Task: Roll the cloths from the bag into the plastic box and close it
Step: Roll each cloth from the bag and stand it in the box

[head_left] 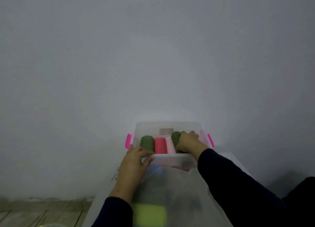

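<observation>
A clear plastic box with pink side latches stands open against the wall. Inside lie rolled cloths side by side: a green roll, a red roll, a pale pink roll and a second green roll at the right. My right hand is inside the box, closed around that second green roll. My left hand grips the box's near rim at its left corner. No lid or bag can be made out clearly.
The box rests on a larger translucent container with blurred green and blue shapes inside. A plain grey wall fills the background. Wooden floor boards show at the lower left.
</observation>
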